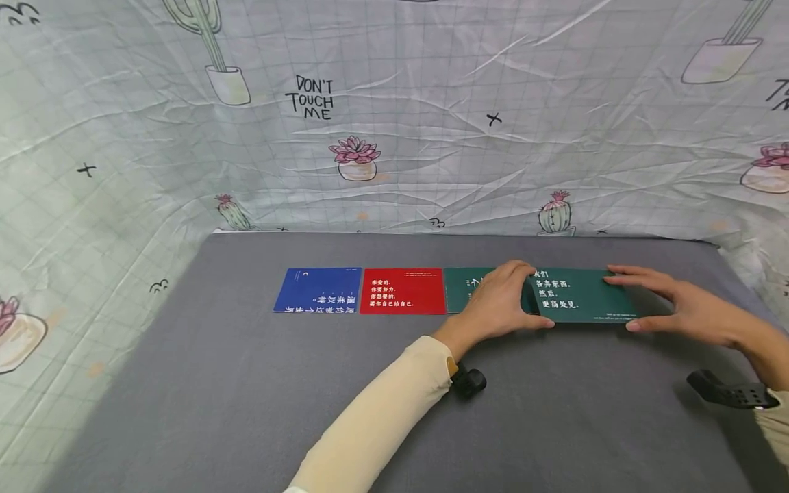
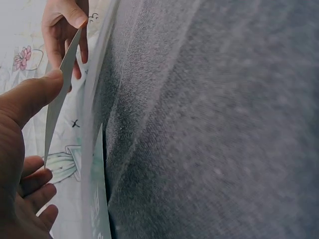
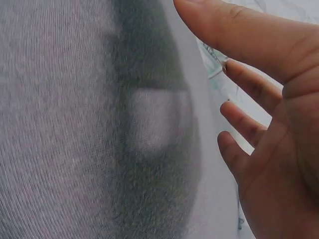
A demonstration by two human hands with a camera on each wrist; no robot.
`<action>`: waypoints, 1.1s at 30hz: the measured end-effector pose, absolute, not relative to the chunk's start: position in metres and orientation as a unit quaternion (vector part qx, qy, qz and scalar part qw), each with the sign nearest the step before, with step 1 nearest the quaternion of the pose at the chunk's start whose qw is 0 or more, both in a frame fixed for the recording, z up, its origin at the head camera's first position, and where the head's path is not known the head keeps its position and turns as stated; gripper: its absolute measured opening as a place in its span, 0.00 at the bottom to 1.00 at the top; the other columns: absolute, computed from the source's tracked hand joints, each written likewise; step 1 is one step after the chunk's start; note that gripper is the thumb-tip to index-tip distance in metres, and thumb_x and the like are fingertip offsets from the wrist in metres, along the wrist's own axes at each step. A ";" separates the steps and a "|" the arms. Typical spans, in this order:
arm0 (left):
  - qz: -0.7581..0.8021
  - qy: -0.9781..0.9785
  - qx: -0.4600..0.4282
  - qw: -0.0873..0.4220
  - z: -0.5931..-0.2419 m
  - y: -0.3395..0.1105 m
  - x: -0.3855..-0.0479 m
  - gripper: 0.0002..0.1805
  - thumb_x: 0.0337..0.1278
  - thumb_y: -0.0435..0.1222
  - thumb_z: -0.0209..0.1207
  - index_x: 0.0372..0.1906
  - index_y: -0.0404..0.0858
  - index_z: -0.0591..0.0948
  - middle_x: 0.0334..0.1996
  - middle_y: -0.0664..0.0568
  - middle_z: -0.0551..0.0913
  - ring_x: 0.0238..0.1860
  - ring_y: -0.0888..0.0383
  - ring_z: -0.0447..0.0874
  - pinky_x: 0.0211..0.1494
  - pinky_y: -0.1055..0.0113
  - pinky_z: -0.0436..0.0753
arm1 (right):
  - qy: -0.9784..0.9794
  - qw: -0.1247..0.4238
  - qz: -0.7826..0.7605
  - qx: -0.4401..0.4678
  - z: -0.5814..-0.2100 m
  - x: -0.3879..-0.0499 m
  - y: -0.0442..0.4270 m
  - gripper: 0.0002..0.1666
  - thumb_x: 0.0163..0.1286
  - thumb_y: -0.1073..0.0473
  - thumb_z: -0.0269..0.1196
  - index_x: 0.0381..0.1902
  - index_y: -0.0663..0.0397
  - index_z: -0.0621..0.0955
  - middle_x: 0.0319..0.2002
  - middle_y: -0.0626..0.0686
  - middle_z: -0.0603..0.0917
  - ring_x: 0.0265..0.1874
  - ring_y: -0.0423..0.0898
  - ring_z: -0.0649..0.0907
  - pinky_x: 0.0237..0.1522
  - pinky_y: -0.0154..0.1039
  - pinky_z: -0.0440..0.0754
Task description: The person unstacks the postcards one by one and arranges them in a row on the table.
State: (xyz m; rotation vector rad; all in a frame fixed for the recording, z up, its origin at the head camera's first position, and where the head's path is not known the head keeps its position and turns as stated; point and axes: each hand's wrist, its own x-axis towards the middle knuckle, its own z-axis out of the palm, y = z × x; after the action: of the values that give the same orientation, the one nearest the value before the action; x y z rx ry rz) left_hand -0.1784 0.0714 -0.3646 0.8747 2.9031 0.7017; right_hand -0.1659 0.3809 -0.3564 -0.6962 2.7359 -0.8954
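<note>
A dark green card [image 1: 585, 294] with white characters is held slightly above the table by both hands. My left hand [image 1: 496, 298] grips its left end, thumb on the near edge and fingers at the far edge. At the right end, my right hand [image 1: 703, 311] holds the corners between thumb and fingers. The left wrist view shows this card [image 2: 59, 109] nearly edge-on, apart from the surface. Another green card [image 1: 459, 291] lies partly hidden under my left hand. To its left lie a red card [image 1: 403, 291] and a blue card [image 1: 317, 287], in one row.
The grey table [image 1: 277, 390] spreads out in front of the row. A patterned cloth [image 1: 419, 123] with cactus drawings hangs behind the table and along its left side. Each wrist wears a dark strap [image 1: 730, 394].
</note>
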 end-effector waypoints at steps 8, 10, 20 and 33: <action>0.196 0.940 0.278 0.016 -0.370 0.081 -0.186 0.46 0.45 0.64 0.63 0.68 0.46 0.66 0.67 0.60 0.63 0.68 0.66 0.57 0.69 0.71 0.56 | 0.925 0.104 -0.288 -0.226 -0.361 -0.172 0.387 0.42 0.57 0.56 0.71 0.69 0.42 0.68 0.73 0.46 0.56 0.67 0.27 0.48 0.65 0.36 0.47; 0.189 0.943 0.273 0.018 -0.371 0.084 -0.187 0.46 0.45 0.64 0.63 0.68 0.47 0.66 0.67 0.60 0.63 0.68 0.66 0.57 0.69 0.72 0.56 | 0.924 0.105 -0.286 -0.232 -0.363 -0.174 0.388 0.42 0.58 0.55 0.71 0.69 0.42 0.68 0.73 0.48 0.56 0.66 0.25 0.48 0.64 0.30 0.47; 0.153 0.951 0.269 0.007 -0.378 0.090 -0.195 0.46 0.45 0.64 0.63 0.69 0.47 0.65 0.67 0.60 0.64 0.69 0.65 0.56 0.70 0.72 0.54 | 0.917 0.074 -0.282 -0.272 -0.373 -0.185 0.389 0.42 0.55 0.60 0.72 0.67 0.49 0.70 0.70 0.58 0.60 0.66 0.27 0.51 0.60 0.23 0.44; 0.099 0.957 0.270 0.030 -0.381 0.094 -0.201 0.47 0.49 0.66 0.58 0.71 0.47 0.62 0.70 0.60 0.60 0.71 0.63 0.50 0.72 0.69 0.50 | 0.911 0.044 -0.254 -0.322 -0.379 -0.196 0.395 0.39 0.56 0.61 0.71 0.66 0.52 0.71 0.69 0.41 0.60 0.66 0.30 0.53 0.64 0.34 0.48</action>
State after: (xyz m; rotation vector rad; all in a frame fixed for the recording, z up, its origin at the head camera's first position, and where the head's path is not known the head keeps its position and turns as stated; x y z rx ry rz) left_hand -0.2011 0.0937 -0.3812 0.8317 2.9509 0.3053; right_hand -0.1961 0.3945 -0.3785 -0.9854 2.7849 -0.7770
